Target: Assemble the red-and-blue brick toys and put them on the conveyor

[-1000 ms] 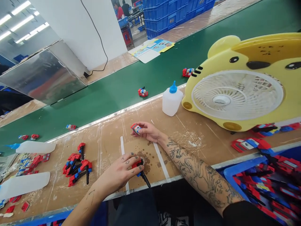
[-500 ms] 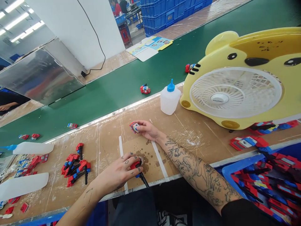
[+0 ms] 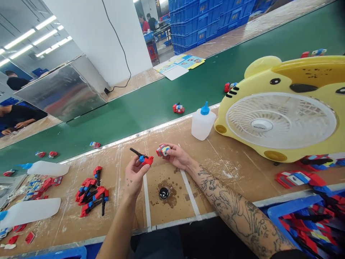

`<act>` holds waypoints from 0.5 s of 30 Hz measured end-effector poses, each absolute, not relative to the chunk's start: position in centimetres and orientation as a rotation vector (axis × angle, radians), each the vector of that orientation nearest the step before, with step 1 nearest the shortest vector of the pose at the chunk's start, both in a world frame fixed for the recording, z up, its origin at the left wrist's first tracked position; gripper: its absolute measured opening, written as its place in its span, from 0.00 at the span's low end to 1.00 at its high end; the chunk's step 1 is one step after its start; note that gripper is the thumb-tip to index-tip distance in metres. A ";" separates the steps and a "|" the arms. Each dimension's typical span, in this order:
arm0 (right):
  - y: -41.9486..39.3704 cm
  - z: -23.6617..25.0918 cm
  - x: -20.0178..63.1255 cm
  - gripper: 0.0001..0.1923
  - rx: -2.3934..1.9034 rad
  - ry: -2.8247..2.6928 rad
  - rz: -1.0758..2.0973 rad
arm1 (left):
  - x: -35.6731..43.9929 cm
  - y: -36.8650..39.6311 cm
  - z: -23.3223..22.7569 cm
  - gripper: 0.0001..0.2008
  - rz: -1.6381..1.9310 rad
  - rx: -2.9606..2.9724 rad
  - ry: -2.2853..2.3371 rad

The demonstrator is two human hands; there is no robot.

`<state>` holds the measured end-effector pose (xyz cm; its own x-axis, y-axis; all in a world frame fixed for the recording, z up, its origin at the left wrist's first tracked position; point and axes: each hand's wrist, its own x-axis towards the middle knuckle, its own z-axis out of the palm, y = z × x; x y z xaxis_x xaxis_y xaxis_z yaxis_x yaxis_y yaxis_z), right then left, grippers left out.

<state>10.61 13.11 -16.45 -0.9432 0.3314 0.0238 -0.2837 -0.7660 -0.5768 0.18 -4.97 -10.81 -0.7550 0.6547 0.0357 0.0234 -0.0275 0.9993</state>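
Red part (image 3: 148, 160) now off black cup (image 3: 164, 193) | left hand's (image 3: 135, 175) grip pinches it | right hand (image 3: 179, 157) pinches block (image 3: 162, 150) | so parts sit near

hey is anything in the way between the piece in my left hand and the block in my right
Nothing visible. The red-and-blue piece in your left hand and the red-and-white block in your right hand are close but apart, with only a narrow open gap between them.
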 end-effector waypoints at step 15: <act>11.9 -16.6 9.9 0.31 -0.312 -1.441 1.977 | 1.1 0.2 -11.0 0.19 1.766 0.752 1.870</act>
<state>9.93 11.91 -16.59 -0.7523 0.6325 0.1844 -0.3692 -0.1729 -0.9131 1.06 0.22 -11.00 -0.7458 0.6650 0.0397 0.0777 0.0277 0.9966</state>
